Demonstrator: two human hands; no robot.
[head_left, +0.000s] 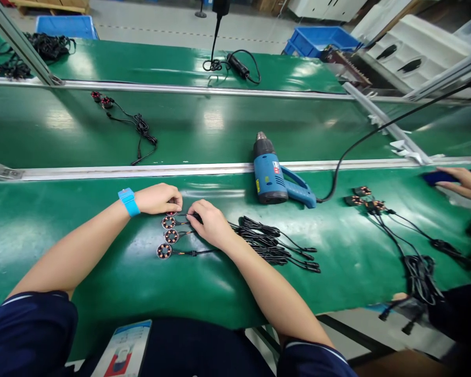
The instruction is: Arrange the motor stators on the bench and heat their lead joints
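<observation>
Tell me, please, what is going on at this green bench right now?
A person seated at the green bench has both hands on a row of small round coils with black leads. The left hand pinches the top coil; the right hand rests on the leads beside a bundled wire loom. A blue heat gun lies just beyond. At the right edge, another person's hand holds something dark blue.

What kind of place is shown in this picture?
Probably a factory assembly line for small electrical parts. Long green work tables run side by side, small copper coils on black wires lie in rows by the hands, and a blue heat gun and blue bins stand nearby.
</observation>
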